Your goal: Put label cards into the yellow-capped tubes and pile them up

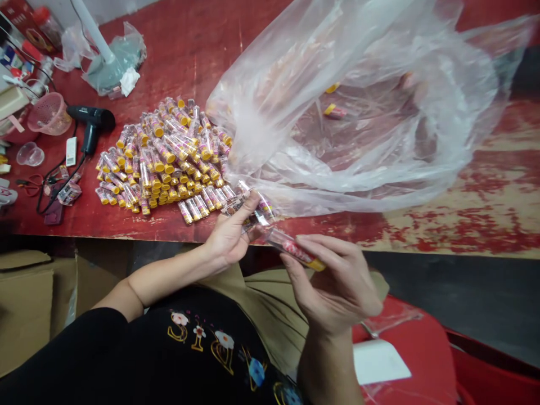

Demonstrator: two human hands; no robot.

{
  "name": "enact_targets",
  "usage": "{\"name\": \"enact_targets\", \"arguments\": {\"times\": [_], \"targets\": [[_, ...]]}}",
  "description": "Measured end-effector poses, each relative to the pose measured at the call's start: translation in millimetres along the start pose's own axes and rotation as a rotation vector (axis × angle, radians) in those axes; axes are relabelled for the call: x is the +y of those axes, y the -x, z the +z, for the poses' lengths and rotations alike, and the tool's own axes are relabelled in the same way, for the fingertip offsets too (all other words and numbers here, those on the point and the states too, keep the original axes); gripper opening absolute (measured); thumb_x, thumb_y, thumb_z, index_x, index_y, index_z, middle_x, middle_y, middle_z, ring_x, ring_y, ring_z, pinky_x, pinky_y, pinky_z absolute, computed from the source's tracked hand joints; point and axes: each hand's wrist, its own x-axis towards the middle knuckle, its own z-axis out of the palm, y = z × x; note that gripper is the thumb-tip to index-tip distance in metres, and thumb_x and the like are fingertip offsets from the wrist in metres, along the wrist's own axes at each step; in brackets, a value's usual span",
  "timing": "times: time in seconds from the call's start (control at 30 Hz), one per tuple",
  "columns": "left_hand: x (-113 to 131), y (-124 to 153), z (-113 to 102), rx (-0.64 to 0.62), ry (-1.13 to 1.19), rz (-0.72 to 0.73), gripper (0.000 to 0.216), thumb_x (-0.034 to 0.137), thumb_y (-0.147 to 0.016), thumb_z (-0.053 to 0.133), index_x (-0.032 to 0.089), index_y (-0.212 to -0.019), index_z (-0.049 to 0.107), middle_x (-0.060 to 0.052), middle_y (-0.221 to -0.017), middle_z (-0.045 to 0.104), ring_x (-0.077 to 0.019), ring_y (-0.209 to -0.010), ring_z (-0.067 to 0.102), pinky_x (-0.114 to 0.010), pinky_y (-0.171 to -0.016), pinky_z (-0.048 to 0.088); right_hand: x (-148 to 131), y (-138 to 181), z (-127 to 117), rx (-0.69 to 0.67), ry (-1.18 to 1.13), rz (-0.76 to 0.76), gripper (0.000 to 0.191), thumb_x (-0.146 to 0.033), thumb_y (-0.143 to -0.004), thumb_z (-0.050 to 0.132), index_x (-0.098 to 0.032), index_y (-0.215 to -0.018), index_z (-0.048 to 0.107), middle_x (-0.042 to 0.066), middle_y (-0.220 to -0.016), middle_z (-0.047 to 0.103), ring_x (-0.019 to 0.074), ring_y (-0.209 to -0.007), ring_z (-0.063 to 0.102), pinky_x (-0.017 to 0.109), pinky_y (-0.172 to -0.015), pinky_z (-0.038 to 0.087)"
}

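Observation:
My left hand is closed, its thumb pressing on shiny clear plastic sleeves with printed labels. How many it grips I cannot tell. Between the thumb and fingers of my right hand is a small clear tube with a yellow cap and a pink-red print. The tube's clear end points at the sleeves and lies close to them; whether they touch is hard to see. On the table beyond my left hand, a large pile of similar yellow-capped tubes is stacked, with a short row along its front.
A big translucent plastic bag with a few tubes inside lies open on the red table. At the left are a black hair dryer, a pink basket, red scissors and a lamp base. A red stool stands below right.

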Motion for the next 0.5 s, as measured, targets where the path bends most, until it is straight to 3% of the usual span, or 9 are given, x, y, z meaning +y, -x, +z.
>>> {"name": "enact_targets", "arguments": {"times": [0.3,0.5], "targets": [[1.5,1.2,-3.5,0.007,-0.035,-0.053,0.034,0.024,-0.067,0.096,0.015,-0.093,0.076,0.001,-0.087,0.072,-0.0052,-0.064,0.057,-0.016,-0.050,0.037,6.8,6.8,2.5,0.034,0.108,-0.052,0.057,-0.003,-0.077,0.084,-0.026,-0.128,0.073,0.007,-0.108,0.078,0.0206,-0.093,0.074,0.034,-0.084,0.061],[2.1,6.7,-5.2,0.025,-0.048,-0.143,0.014,0.024,-0.084,0.083,0.016,-0.094,0.078,-0.003,-0.089,0.074,-0.0073,-0.065,0.060,-0.016,-0.047,0.035,5.9,9.1,1.6,0.064,0.157,0.015,0.046,-0.010,-0.080,0.084,-0.025,-0.122,0.075,0.007,-0.106,0.078,0.0217,-0.091,0.075,0.036,-0.079,0.064]]}}
